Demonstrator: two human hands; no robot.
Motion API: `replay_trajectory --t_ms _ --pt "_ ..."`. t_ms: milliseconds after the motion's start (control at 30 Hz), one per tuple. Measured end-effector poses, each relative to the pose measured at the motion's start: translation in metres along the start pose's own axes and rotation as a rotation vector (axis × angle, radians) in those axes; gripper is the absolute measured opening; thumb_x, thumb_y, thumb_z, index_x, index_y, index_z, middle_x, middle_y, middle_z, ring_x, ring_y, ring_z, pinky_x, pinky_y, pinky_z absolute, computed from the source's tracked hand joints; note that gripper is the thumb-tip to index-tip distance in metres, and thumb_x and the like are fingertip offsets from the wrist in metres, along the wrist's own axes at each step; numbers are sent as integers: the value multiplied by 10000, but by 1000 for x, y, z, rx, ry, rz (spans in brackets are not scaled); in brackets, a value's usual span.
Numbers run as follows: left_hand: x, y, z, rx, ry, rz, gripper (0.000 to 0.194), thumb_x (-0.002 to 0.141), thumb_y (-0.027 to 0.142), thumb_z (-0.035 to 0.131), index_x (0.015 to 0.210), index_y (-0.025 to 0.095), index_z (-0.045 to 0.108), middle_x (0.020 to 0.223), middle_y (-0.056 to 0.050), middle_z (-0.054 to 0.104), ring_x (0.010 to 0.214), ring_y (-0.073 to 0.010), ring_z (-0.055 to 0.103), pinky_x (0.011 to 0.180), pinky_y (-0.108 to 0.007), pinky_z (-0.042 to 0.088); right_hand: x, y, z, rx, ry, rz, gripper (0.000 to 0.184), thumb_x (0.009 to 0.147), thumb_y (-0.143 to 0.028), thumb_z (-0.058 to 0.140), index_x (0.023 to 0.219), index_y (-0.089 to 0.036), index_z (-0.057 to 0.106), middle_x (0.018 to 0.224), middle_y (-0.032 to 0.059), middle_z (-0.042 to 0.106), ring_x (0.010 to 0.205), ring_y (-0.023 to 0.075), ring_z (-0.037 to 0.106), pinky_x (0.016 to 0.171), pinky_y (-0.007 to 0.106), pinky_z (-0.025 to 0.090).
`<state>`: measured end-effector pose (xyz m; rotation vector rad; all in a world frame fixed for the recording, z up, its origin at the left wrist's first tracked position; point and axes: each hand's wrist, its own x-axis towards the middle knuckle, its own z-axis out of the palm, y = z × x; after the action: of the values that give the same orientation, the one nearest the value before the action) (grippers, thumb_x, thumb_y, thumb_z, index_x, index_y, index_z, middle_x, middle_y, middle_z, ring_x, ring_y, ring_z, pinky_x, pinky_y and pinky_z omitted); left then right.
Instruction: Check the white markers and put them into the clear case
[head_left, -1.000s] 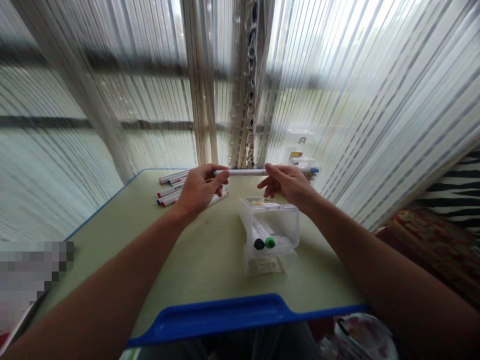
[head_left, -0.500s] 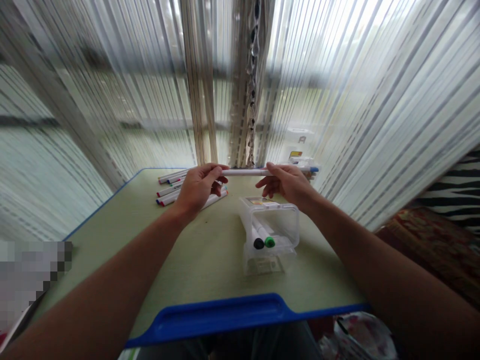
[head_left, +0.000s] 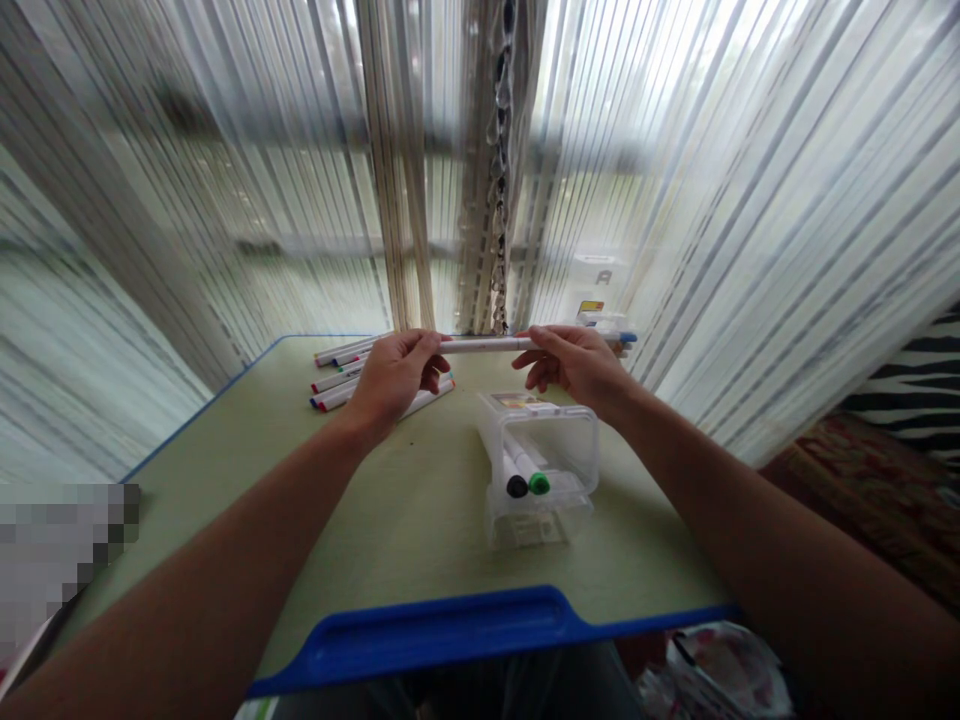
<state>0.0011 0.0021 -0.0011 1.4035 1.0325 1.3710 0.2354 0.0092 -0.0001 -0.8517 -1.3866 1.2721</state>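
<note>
A white marker (head_left: 484,345) is held level above the far part of the table. My left hand (head_left: 397,375) pinches its left end, and my right hand (head_left: 570,362) pinches its right end. Below my right hand a clear plastic case (head_left: 598,445) lies on its side with its open end towards me. Inside it rest two white markers, one with a black end (head_left: 517,486) and one with a green end (head_left: 539,484). Several white markers (head_left: 337,386) with coloured ends lie beside and partly behind my left hand.
The green table (head_left: 360,570) has a blue rim with a moulded tray (head_left: 450,630) at the near edge. Behind my right hand stands another clear case (head_left: 600,285) with blue-ended markers near it. A string curtain (head_left: 300,180) hangs beyond the table. A plastic-lined bin (head_left: 727,670) is at lower right.
Both hands keep their hold on the marker, which has shifted very slightly left. The cases and the markers on the table stay where they were.
</note>
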Motion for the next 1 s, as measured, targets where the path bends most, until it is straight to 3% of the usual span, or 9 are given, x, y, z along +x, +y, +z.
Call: replay_trajectory --t_ms 533,767,1000 --pt "0 0 0 33 32 -15 153 877 213 646 783 111 712 668 -23 630 466 -69 520 442 -192 444 0 -1 1 -26 32 -37 253 769 -334 799 916 -136 743 763 54 757 472 97 641 404 198 487" --pt "1 0 1 -80 76 -32 70 814 135 689 876 116 716 769 -36 665 542 -79 541 485 -208 493 1 2 -1 -53 17 -38 306 737 -397 837 888 -148 742 737 34 736 472 93 640 401 195 486" --pt "1 3 1 -225 112 -6 164 798 48 693 940 128 674 735 -18 683 618 -108 628 602 -233 537 0 3 -2 -138 -27 20 374 680 -390 880 939 -148 761 786 42 738 551 104 665 436 197 506"
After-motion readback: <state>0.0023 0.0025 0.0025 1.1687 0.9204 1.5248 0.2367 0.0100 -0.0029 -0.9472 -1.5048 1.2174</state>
